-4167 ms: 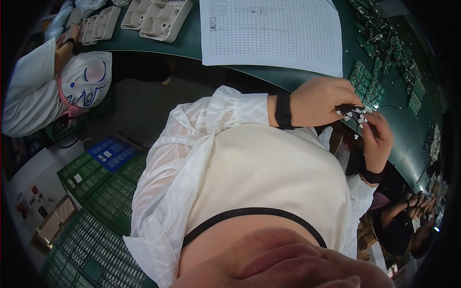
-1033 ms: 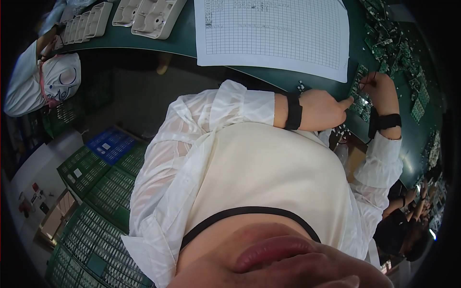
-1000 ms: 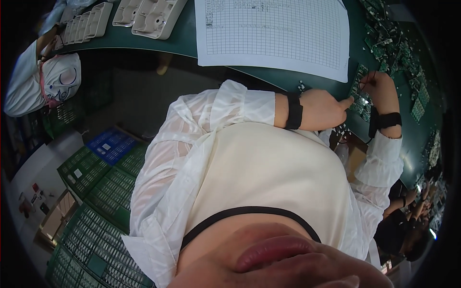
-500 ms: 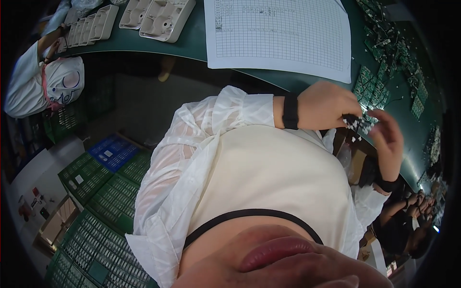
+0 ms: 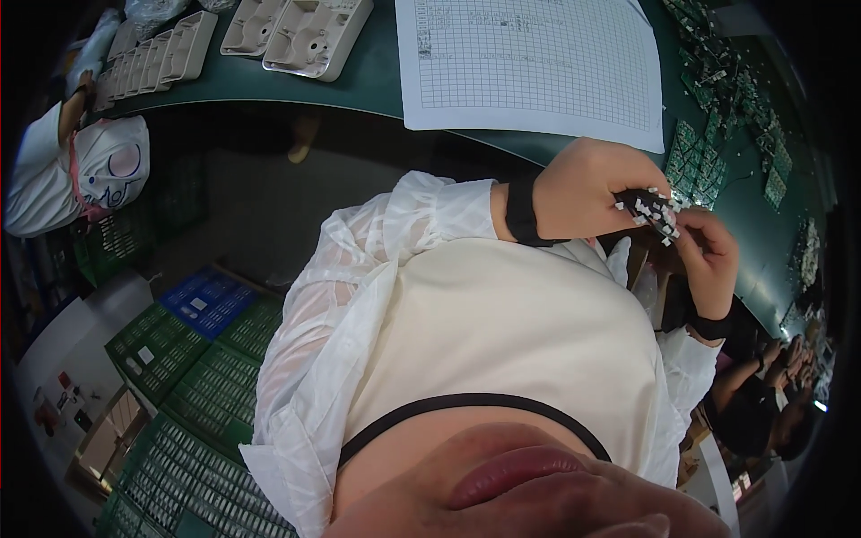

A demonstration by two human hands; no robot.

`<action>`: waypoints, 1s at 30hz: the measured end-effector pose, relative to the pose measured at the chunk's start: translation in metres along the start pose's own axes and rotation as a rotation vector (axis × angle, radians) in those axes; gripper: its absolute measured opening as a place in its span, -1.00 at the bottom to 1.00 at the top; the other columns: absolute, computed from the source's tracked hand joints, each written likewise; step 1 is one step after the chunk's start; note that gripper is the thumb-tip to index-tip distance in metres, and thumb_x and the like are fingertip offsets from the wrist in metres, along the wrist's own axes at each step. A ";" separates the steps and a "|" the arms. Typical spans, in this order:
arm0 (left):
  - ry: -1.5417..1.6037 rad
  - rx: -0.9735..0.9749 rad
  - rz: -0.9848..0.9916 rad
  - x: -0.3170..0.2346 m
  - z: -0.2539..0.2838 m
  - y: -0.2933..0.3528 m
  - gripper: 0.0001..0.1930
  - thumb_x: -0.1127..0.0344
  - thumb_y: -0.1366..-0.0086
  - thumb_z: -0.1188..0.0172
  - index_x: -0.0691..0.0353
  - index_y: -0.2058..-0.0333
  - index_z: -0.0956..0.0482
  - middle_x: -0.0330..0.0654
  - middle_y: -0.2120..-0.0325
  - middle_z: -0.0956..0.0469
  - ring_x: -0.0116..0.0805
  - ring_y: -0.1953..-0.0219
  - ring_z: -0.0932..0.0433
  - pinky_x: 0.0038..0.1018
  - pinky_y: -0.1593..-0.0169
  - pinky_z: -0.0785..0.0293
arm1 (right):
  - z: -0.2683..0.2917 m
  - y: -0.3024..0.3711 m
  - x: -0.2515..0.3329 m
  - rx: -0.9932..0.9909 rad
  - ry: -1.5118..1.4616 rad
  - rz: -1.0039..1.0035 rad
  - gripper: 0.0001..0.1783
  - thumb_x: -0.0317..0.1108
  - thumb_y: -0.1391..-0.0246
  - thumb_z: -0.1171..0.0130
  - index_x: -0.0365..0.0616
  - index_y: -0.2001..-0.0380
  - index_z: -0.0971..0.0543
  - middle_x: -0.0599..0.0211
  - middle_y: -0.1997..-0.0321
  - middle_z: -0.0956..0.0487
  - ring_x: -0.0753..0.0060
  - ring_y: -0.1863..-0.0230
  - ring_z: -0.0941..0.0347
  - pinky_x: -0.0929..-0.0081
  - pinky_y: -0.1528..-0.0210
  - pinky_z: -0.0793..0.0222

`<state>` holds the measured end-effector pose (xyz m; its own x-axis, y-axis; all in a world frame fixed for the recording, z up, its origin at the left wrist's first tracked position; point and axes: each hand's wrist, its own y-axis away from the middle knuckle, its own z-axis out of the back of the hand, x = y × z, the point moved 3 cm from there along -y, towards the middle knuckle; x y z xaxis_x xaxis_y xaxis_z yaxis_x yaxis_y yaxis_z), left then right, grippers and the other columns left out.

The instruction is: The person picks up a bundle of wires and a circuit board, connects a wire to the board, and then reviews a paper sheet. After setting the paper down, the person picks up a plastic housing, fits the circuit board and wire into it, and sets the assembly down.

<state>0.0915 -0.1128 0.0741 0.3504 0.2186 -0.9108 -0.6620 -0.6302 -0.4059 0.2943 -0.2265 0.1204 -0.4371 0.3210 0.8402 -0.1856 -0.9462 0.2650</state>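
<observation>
Black, with small white tabs, a cluster of tiny components [image 5: 647, 211] sat pinched between both hands just off the near edge of the green surface [image 5: 377, 81]. The left hand [image 5: 596, 184] was closed around the cluster, and the right hand [image 5: 708, 260] curled against it with fingertips touching. Past the cluster, on the surface, lay a gridded paper sheet [image 5: 529, 63] and green circuit boards [image 5: 695, 166]; beige plastic housings [image 5: 305, 27] sat well apart.

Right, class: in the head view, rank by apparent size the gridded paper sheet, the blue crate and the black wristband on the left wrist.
1. Gridded paper sheet, largest.
2. Blue crate.
3. Black wristband, smallest, though it sits nearer the camera.
</observation>
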 end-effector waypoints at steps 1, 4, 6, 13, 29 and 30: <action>0.012 -0.017 -0.045 0.000 0.003 0.002 -0.68 0.64 0.01 -0.34 0.24 0.22 -0.67 -0.21 0.37 -0.65 -0.34 0.36 -0.63 -0.48 0.31 -0.56 | 0.001 -0.001 0.005 -0.025 0.096 0.076 -0.89 -0.64 -0.11 -0.24 -0.29 0.27 -0.58 0.39 0.28 -0.60 0.64 0.36 -0.50 0.66 0.38 -0.35; 0.048 -0.009 -0.123 -0.002 0.012 0.006 -0.65 0.66 0.04 -0.34 0.24 0.21 -0.68 -0.21 0.36 -0.66 -0.32 0.34 -0.64 -0.47 0.29 -0.57 | 0.001 -0.004 0.018 -0.077 0.294 0.224 -0.91 -0.64 -0.08 -0.25 -0.30 0.33 -0.58 0.35 0.31 -0.59 0.60 0.38 -0.49 0.63 0.38 -0.35; 0.084 0.040 -0.180 -0.005 0.016 0.008 -0.60 0.67 0.09 -0.35 0.24 0.20 -0.68 -0.20 0.33 -0.67 -0.29 0.32 -0.65 -0.46 0.27 -0.58 | -0.001 -0.003 0.025 -0.062 0.371 0.275 -0.89 -0.66 -0.03 -0.26 -0.31 0.35 -0.57 0.30 0.31 -0.57 0.52 0.39 -0.50 0.59 0.38 -0.36; 0.055 0.097 -0.272 -0.014 0.026 0.013 -0.51 0.71 0.17 -0.29 0.25 0.16 -0.67 -0.16 0.28 -0.68 -0.21 0.27 -0.66 -0.44 0.22 -0.59 | -0.022 -0.007 0.043 -0.097 0.517 0.320 -0.87 -0.66 0.02 -0.25 -0.29 0.36 -0.56 0.24 0.34 -0.55 0.35 0.37 -0.51 0.52 0.36 -0.39; -0.035 0.108 -0.171 -0.015 0.038 0.026 -0.56 0.71 0.14 -0.25 0.27 0.20 -0.64 -0.16 0.27 -0.67 -0.20 0.27 -0.67 -0.43 0.21 -0.59 | -0.015 -0.009 0.058 -0.322 0.721 0.469 -0.84 -0.67 -0.01 -0.25 -0.27 0.31 -0.58 0.22 0.26 -0.58 0.23 0.26 -0.55 0.44 0.23 -0.44; -0.041 0.109 -0.188 -0.015 0.037 0.025 -0.56 0.71 0.14 -0.25 0.27 0.19 -0.64 -0.17 0.26 -0.67 -0.20 0.27 -0.67 -0.42 0.21 -0.59 | -0.012 -0.007 0.057 -0.334 0.725 0.465 -0.84 -0.68 -0.02 -0.25 -0.27 0.31 -0.58 0.22 0.26 -0.58 0.23 0.26 -0.55 0.45 0.23 -0.44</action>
<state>0.0451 -0.1048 0.0750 0.4487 0.3555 -0.8199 -0.6563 -0.4917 -0.5723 0.2598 -0.2012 0.1611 -0.9545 -0.0353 0.2961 -0.0480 -0.9618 -0.2695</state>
